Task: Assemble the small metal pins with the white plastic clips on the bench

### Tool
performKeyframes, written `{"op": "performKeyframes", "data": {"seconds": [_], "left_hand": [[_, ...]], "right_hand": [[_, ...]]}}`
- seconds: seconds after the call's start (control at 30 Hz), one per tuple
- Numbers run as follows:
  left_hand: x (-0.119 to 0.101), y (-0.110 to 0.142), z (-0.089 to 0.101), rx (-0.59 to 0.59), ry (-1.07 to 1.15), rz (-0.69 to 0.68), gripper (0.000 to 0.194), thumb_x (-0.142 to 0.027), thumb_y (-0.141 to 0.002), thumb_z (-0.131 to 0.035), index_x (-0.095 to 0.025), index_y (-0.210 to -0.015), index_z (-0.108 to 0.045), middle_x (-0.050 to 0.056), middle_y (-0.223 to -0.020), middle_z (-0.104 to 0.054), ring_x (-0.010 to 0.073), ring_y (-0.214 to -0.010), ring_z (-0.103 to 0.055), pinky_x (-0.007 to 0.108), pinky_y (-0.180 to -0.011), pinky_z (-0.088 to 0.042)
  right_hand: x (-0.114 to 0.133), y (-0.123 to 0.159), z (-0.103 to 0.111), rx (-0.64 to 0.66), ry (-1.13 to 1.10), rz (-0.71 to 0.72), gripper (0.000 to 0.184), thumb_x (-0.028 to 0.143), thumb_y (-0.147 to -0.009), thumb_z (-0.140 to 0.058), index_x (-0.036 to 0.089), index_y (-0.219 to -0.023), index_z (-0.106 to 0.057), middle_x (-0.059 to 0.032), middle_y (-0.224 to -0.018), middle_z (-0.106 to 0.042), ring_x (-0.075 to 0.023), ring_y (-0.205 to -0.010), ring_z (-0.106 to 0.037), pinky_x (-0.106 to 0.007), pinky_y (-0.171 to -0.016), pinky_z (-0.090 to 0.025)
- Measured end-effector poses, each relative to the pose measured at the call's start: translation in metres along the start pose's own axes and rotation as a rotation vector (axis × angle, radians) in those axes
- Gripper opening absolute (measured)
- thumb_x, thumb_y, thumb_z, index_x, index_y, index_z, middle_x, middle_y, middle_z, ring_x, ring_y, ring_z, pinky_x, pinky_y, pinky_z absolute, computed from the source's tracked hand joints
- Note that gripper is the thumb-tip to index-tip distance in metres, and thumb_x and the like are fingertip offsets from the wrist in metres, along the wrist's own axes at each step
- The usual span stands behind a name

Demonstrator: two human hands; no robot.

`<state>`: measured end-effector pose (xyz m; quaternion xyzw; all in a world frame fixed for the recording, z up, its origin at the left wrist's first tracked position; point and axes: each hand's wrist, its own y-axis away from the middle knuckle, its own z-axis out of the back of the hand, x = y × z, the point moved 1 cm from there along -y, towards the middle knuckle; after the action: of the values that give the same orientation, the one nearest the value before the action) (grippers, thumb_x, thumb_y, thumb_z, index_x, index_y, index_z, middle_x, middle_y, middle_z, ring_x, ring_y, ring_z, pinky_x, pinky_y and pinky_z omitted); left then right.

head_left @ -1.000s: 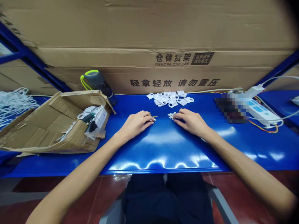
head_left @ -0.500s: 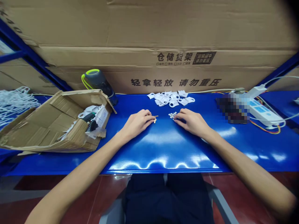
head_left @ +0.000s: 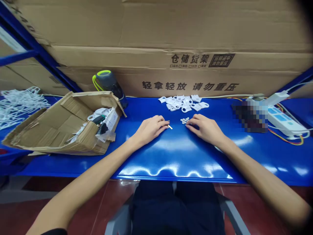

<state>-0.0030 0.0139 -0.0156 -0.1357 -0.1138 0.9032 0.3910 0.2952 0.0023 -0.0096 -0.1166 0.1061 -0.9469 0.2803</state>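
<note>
My left hand (head_left: 152, 129) is closed in a pinch around a small brass-coloured metal strip (head_left: 170, 127), just above the blue tabletop (head_left: 168, 156). The strip sticks out to the right of the fingertips. Across from it, my right hand (head_left: 207, 129) has its thumb and forefinger together at the right edge of a little heap of small white pieces (head_left: 184, 120). What those fingertips hold, if anything, is too small to make out. Behind both hands lies a loose pile of white plastic parts with round holes (head_left: 181, 103).
At left stands an open cardboard box (head_left: 49, 127) with tools and white parts in it. A dark bottle (head_left: 110, 85) with a yellow-green loop is behind it. White wire-like pieces (head_left: 19, 104) lie far left. A power strip (head_left: 286, 120) with cables sits at right.
The view has shifted slightly, so everything sits further right. The brass strip has turned in my left fingers and now points down to the right. My right hand stays by the small white pieces.
</note>
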Motion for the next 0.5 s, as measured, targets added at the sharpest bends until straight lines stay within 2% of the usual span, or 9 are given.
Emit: {"op": "performKeyframes", "data": {"seconds": [0.27, 0.5], "left_hand": [[-0.002, -0.002, 0.001, -0.032, 0.044, 0.012, 0.032, -0.040, -0.115, -0.053, -0.022, -0.113, -0.079, 0.007, -0.116, -0.074, 0.0220, -0.105, -0.068, 0.034, -0.091, -0.053], [-0.007, -0.002, 0.001, -0.074, 0.108, -0.014, 0.029, -0.036, -0.117, -0.049, -0.020, -0.112, -0.073, 0.008, -0.117, -0.075, 0.0214, -0.109, -0.070, 0.035, -0.096, -0.054]], "right_hand": [[0.002, 0.000, -0.001, -0.015, 0.008, -0.008, 0.025, 0.034, -0.110, -0.057, 0.024, -0.109, -0.079, -0.0087, -0.106, -0.073, -0.0256, -0.101, -0.069, -0.034, -0.073, -0.052], [0.017, 0.000, -0.001, -0.070, -0.062, 0.082, 0.030, 0.039, -0.112, -0.053, 0.026, -0.120, -0.079, -0.0111, -0.109, -0.072, -0.0272, -0.102, -0.069, -0.039, -0.084, -0.056]]}}
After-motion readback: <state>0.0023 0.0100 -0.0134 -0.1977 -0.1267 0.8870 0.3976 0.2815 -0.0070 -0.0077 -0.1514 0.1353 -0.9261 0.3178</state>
